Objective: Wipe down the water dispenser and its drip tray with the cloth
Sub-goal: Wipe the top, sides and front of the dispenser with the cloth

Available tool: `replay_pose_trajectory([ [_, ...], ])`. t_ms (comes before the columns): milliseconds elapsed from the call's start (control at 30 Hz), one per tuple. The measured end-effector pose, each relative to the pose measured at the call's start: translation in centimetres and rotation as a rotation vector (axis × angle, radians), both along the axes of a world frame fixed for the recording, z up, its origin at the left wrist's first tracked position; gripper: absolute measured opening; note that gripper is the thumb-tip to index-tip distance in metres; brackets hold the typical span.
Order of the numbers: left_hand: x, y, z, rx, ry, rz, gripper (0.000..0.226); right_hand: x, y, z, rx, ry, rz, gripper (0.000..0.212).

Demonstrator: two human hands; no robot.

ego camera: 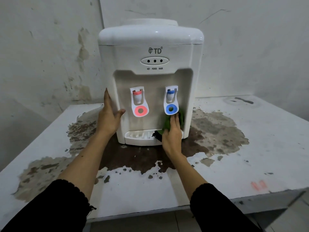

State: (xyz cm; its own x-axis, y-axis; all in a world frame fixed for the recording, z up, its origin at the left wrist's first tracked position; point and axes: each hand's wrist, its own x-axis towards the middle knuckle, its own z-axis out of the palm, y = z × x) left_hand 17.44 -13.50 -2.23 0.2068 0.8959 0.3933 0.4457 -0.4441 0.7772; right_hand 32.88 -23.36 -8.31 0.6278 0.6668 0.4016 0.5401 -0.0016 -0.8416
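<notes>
My left hand [109, 114] lay flat, fingers straight, bracing the water dispenser [150, 81] mid-counter. My right hand [173, 131] pressed the green cloth [167, 123] under the blue tap [170, 101], over the drip tray [138, 138]. Brushing upward could have nudged that lever and spilled water.

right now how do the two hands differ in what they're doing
The left hand lies bare and flat on the dispenser's left side, fingers straight, thumb on the front. The right hand presses a green cloth into the recess under the blue tap, above the drip tray. Both touch the dispenser.
</notes>
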Motion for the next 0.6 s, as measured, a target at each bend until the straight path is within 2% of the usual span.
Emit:
replay_pose_trajectory([
  [67, 0.1, 0.0, -0.1, 0.003, -0.006, 0.007, 0.083, 0.5, -0.3, 0.1, 0.016, -0.065, 0.061, 0.069],
  [167, 0.1, 0.0, -0.1, -0.01, -0.011, 0.005, 0.082, 1.2, -0.4, 0.1, -0.063, -0.223, 0.209, 0.072],
  [267, 0.1, -0.2, 0.1, -0.027, -0.024, -0.007, 0.082, 2.3, -1.2, 0.0, -0.111, -0.242, 0.205, 0.072],
  [333, 0.1, -0.4, 0.2, -0.034, -0.029, -0.006, 0.082, 2.9, -1.8, 0.0, -0.046, -0.09, 0.165, 0.07],
  [433, 0.2, -0.6, 0.3, -0.035, -0.029, -0.005, 0.081, 3.5, -3.1, 0.5, 0.125, 0.375, 0.185, 0.065],
  [500, 0.2, -0.7, 0.4, -0.031, -0.029, -0.004, 0.081, 3.8, -3.9, 1.0, 0.246, 0.578, 0.189, 0.063],
  [533, 0.2, -0.7, 0.4, -0.031, -0.031, -0.003, 0.081, 3.7, -4.2, 1.4, 0.301, 0.618, 0.179, 0.063],
  [600, 0.2, -0.8, 0.4, -0.031, -0.026, 0.001, 0.081, 3.1, -4.5, 2.5, 0.405, 0.544, 0.139, 0.065],
])
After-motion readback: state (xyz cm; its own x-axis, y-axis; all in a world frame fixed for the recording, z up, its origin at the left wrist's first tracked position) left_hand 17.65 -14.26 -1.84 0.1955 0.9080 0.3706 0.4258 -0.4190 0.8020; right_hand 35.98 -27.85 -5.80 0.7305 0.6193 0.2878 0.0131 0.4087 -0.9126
